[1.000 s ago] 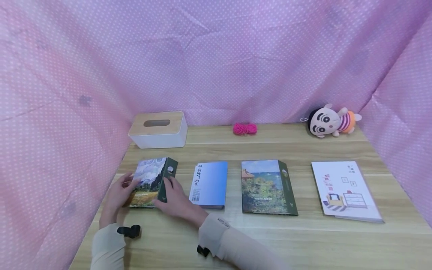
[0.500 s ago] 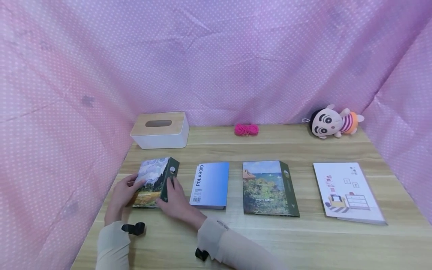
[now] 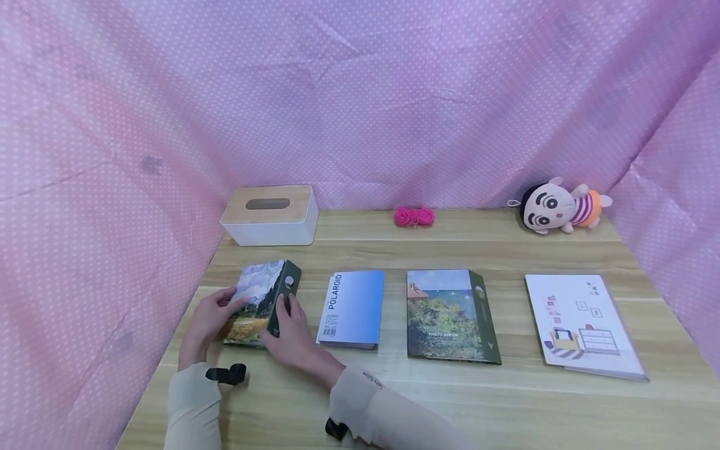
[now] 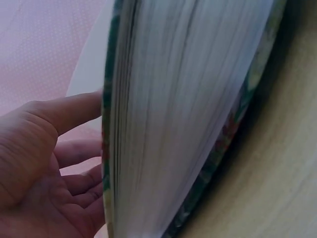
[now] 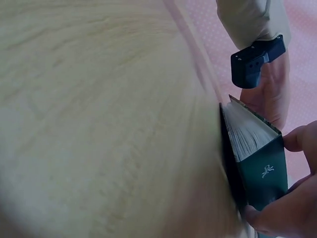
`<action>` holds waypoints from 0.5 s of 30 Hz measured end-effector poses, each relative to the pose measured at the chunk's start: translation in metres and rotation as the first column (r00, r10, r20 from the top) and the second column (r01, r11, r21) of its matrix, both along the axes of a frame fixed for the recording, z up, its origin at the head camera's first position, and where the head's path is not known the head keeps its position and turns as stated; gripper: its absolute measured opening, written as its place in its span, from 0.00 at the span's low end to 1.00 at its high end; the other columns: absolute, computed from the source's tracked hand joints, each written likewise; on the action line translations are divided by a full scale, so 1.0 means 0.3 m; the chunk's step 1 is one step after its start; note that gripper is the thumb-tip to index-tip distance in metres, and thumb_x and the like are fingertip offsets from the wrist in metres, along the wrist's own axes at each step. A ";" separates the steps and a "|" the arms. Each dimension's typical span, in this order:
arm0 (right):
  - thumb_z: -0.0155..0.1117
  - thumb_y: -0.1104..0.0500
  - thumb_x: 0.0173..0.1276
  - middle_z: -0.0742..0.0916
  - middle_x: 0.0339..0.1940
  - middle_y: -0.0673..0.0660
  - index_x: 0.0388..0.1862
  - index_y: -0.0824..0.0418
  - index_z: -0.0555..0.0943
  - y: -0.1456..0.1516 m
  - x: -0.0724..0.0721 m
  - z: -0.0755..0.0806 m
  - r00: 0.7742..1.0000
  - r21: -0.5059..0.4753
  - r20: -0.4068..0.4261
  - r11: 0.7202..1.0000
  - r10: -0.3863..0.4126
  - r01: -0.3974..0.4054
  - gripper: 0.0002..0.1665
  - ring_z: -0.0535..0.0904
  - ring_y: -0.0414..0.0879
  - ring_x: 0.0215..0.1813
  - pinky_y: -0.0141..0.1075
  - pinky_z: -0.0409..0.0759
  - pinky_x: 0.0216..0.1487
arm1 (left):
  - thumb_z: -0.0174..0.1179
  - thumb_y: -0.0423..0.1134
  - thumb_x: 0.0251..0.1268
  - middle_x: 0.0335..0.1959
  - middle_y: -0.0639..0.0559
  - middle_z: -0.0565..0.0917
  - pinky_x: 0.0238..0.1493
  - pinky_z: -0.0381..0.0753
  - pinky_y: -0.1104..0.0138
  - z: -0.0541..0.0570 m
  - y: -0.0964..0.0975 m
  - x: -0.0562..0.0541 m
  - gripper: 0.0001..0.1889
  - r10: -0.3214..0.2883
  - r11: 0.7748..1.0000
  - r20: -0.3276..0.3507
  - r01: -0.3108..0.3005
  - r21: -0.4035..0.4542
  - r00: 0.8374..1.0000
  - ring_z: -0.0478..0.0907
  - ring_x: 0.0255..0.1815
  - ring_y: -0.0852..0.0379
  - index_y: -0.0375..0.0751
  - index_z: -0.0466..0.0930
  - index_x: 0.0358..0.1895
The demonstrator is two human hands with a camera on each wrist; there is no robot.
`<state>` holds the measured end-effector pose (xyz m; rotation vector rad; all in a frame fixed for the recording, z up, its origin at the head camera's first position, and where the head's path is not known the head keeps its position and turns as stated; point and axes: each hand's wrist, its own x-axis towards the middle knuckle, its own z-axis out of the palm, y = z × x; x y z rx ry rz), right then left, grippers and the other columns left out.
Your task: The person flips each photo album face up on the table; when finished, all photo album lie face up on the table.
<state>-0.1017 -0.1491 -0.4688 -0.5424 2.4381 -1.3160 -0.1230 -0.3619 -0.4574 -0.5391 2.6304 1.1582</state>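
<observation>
A thick photo album [image 3: 260, 282] with a landscape painting on its cover and a dark green spine lies at the left of the table in the head view. My left hand [image 3: 207, 320] holds its left side, with fingers over the cover. At the spine side, my right hand [image 3: 296, 342] grips the album with thumb and fingers spread apart. The left wrist view shows the white page edges [image 4: 168, 114] close up, beside my left hand [image 4: 34, 163]. In the right wrist view, the green spine [image 5: 262, 171] sits between my right thumb and fingers.
Right of the album lie a blue POLAROID album [image 3: 354, 306], another painted photo album [image 3: 444, 312] and a white album [image 3: 579, 322]. Behind stand a tissue box [image 3: 270, 219], pink yarn [image 3: 414, 217] and a plush doll [image 3: 562, 206]. A pink dotted cloth [image 3: 360, 106] surrounds the table.
The whole head view has shifted slightly, so everything sits a little further right. My left hand has slid a little further over the cover; both hands stay on the album.
</observation>
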 end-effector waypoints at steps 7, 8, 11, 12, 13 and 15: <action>0.51 0.46 0.68 0.53 0.78 0.60 0.77 0.58 0.51 0.009 -0.010 0.037 1.000 -0.059 -0.012 0.998 -0.017 0.017 0.43 0.50 0.53 0.78 0.45 0.58 0.74 | 0.53 0.68 0.61 0.71 0.30 0.60 0.67 0.62 0.45 0.015 0.004 0.000 0.49 -0.056 0.998 0.040 0.056 0.006 0.998 0.61 0.70 0.34 0.31 0.54 0.73; 0.52 0.46 0.68 0.53 0.78 0.60 0.77 0.58 0.52 0.010 -0.011 0.039 1.000 -0.077 0.002 0.997 -0.025 0.025 0.43 0.50 0.53 0.78 0.45 0.58 0.74 | 0.53 0.68 0.60 0.71 0.30 0.60 0.67 0.62 0.45 0.018 0.006 0.000 0.50 -0.063 0.998 0.045 0.062 0.007 0.997 0.61 0.69 0.34 0.31 0.54 0.73; 0.54 0.45 0.68 0.53 0.79 0.58 0.77 0.53 0.53 0.015 -0.013 0.044 0.997 -0.131 0.049 0.989 -0.056 0.062 0.42 0.52 0.52 0.77 0.46 0.59 0.73 | 0.52 0.70 0.59 0.72 0.30 0.59 0.68 0.61 0.44 0.023 0.016 0.000 0.52 -0.072 0.997 0.070 0.071 0.018 0.995 0.60 0.70 0.34 0.31 0.53 0.73; 0.54 0.45 0.67 0.53 0.79 0.57 0.77 0.51 0.54 0.015 -0.015 0.044 0.996 -0.148 0.062 0.986 -0.069 0.078 0.42 0.53 0.52 0.77 0.47 0.60 0.73 | 0.52 0.71 0.59 0.72 0.30 0.58 0.68 0.61 0.44 0.024 0.019 0.000 0.52 -0.075 0.997 0.075 0.073 0.025 0.994 0.59 0.70 0.34 0.31 0.52 0.73; 0.55 0.44 0.67 0.53 0.79 0.56 0.77 0.49 0.55 0.017 -0.016 0.045 0.994 -0.166 0.081 0.982 -0.080 0.092 0.41 0.53 0.52 0.77 0.48 0.61 0.72 | 0.52 0.71 0.58 0.72 0.30 0.58 0.68 0.61 0.43 0.025 0.021 -0.001 0.53 -0.079 0.997 0.079 0.076 0.032 0.994 0.59 0.71 0.34 0.31 0.52 0.74; 0.56 0.43 0.67 0.53 0.79 0.55 0.76 0.45 0.56 0.021 -0.019 0.048 0.990 -0.192 0.105 0.974 -0.099 0.118 0.40 0.55 0.52 0.76 0.49 0.62 0.72 | 0.51 0.72 0.58 0.73 0.30 0.56 0.69 0.60 0.43 0.025 0.026 -0.001 0.54 -0.087 0.995 0.081 0.084 0.049 0.993 0.57 0.72 0.34 0.31 0.50 0.74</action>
